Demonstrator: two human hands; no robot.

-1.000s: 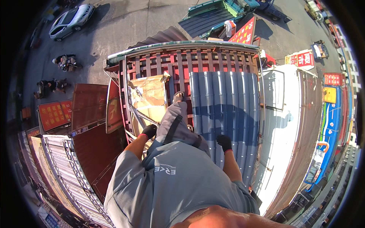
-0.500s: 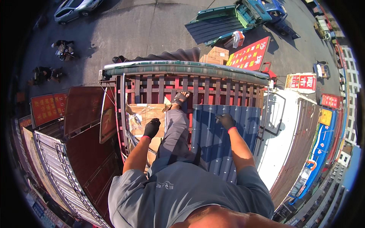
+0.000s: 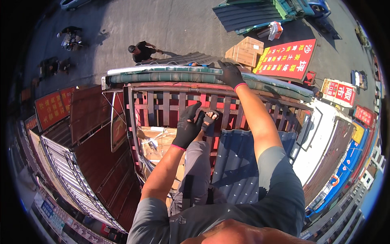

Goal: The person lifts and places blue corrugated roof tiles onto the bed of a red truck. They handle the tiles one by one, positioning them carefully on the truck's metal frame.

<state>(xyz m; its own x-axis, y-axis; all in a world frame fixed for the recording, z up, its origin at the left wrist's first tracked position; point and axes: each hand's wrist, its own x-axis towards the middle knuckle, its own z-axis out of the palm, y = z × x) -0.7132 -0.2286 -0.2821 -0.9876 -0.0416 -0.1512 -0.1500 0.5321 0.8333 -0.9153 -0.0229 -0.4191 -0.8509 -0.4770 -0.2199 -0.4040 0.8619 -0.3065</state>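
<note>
The green roll (image 3: 162, 77) runs left to right, ahead of the left hand (image 3: 188, 127), which looks empty, fingers loosely apart. The right hand (image 3: 230, 75) is nearer, over the roll; whether it grips, I cannot tell.

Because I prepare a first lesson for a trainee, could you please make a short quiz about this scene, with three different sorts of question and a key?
1. Multiple choice: which hand reaches farther forward, to the rolled green tarpaulin at the far edge?
A) left
B) right

2. True or false: the blue corrugated sheet lies to the left of the cardboard.

3. Complete: the gloves of the person are ____ in colour.

Key:
1. B, the right hand.
2. False; the sheet lies to the right of the cardboard.
3. Black.
</note>
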